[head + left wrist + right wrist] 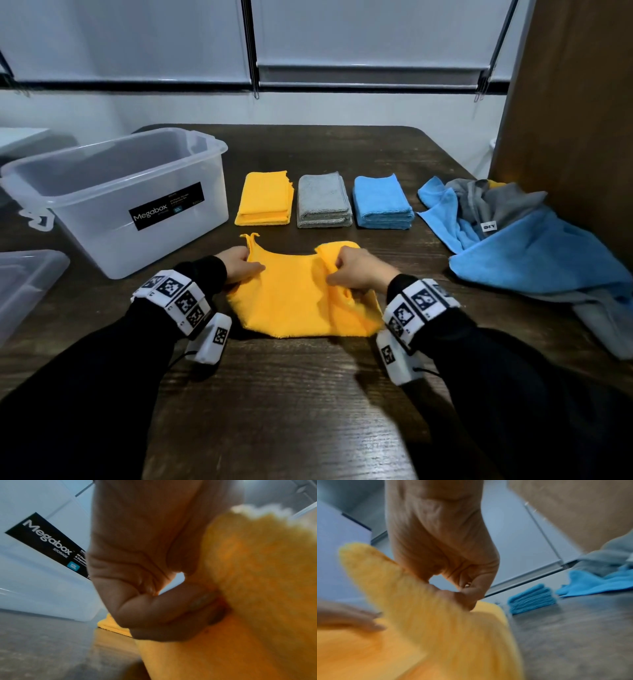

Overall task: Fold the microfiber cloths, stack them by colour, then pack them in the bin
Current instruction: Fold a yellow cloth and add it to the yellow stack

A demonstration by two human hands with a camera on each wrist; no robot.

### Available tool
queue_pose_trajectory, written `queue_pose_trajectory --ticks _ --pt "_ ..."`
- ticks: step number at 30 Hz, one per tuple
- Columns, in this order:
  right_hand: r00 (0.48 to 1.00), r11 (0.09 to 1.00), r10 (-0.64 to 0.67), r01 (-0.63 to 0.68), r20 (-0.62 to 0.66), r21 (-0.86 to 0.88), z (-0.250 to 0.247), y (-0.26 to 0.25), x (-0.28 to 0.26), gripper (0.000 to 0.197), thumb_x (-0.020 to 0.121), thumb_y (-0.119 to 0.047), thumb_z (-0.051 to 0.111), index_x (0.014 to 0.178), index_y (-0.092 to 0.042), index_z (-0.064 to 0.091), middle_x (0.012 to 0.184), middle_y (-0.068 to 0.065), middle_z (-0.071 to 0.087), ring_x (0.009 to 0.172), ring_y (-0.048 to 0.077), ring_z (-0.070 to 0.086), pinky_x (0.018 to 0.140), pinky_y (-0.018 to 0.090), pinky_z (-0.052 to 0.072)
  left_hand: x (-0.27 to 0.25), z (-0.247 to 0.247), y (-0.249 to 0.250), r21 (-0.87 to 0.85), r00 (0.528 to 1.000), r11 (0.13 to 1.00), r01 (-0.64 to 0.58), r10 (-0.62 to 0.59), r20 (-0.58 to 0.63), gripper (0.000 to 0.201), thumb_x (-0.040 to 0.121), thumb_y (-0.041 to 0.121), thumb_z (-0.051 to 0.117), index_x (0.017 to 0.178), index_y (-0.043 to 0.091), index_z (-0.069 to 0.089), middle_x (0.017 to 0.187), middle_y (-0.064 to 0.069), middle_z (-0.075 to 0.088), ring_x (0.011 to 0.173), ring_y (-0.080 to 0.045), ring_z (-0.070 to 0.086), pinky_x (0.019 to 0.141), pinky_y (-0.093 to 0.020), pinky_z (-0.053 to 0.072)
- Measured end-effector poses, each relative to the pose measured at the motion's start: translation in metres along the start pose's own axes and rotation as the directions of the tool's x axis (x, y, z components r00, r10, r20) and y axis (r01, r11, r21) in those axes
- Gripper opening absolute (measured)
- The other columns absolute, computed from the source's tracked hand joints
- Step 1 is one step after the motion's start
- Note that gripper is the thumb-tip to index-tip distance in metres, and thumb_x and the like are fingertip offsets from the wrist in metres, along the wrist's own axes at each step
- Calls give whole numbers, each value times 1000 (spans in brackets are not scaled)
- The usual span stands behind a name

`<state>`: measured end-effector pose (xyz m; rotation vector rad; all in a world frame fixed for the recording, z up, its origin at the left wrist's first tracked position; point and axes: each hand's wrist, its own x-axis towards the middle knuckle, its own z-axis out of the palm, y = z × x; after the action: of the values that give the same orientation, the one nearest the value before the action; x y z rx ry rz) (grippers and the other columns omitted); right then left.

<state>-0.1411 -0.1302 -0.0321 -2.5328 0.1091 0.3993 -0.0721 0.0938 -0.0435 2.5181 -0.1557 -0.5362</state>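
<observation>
A yellow microfiber cloth (291, 294) lies half spread on the dark table in front of me. My left hand (239, 265) pinches its left edge (223, 601). My right hand (352, 270) pinches a raised fold near its right side (423, 588). Beyond it three folded stacks sit in a row: yellow (265, 198), grey (323, 200) and blue (382, 202). The clear plastic bin (85, 198), labelled Megabox, stands at the left with nothing visible inside it.
A heap of unfolded blue and grey cloths (520, 233) lies at the right, against a brown panel (565, 102). A clear lid (24, 284) rests at the far left edge. Bare wooden tabletop (291, 394) lies between my forearms.
</observation>
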Motion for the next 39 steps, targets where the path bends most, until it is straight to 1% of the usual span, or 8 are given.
queue_pose_trajectory --ticks 11,16,19,22,28,33,36,39 --pt "988 990 31 -10 -152 139 26 -28 19 12 92 -14 54 101 -7 50 67 6 66 50 19 65 48 29 57 1 1 -3 79 994 996 42 -33 -107 24 94 32 54 80 15 43 76 -2 48 74 -21 50 56 -28 37" --pt "999 987 46 -47 13 153 39 -48 25 17 93 -11 52 78 -3 57 65 10 67 62 24 69 65 39 62 0 -4 -11 210 987 972 105 -76 -144 22 91 29 58 90 10 46 83 -4 47 89 -25 50 55 -24 34" --pt "971 947 -2 -76 239 314 43 -54 26 24 100 -18 47 95 3 56 75 12 66 62 18 67 57 30 59 -1 -4 -16 276 951 938 209 -129 -281 47 87 30 63 120 4 43 115 -15 50 112 -34 51 79 -35 48" --pt "995 957 -20 -10 100 291 29 -48 29 26 99 -22 43 105 -1 58 73 5 69 61 15 68 49 21 50 4 -3 -9 325 889 926 191 -22 -458 47 87 32 61 122 4 49 127 -16 48 118 -34 46 96 -42 43" --pt "941 981 180 -150 -286 122 -7 -10 40 22 94 -29 51 95 -9 58 105 9 66 92 27 65 81 39 56 9 16 32 -185 976 963 198 -175 133 33 93 29 57 104 -2 57 75 -12 61 59 -20 53 64 -32 50" --pt "968 947 249 -234 -40 218 -12 12 35 59 91 -18 59 143 -20 31 136 12 41 109 30 53 58 34 55 16 25 41 -327 966 921 211 -145 216 32 74 16 80 89 5 54 67 -9 53 54 -18 47 67 -32 48" --pt "971 950 235 -237 34 201 -7 17 33 62 92 -17 59 145 -24 26 132 11 43 101 28 56 71 41 60 8 23 39 -317 940 918 237 -135 313 21 77 7 76 72 3 55 64 -11 50 47 -19 54 58 -28 54" --pt "967 945 231 -250 112 213 -5 16 32 68 93 -17 59 148 -30 20 136 13 40 105 30 55 79 46 59 8 22 36 -358 927 884 301 -184 326 22 80 6 72 94 -1 57 72 -11 50 47 -19 57 56 -32 58"
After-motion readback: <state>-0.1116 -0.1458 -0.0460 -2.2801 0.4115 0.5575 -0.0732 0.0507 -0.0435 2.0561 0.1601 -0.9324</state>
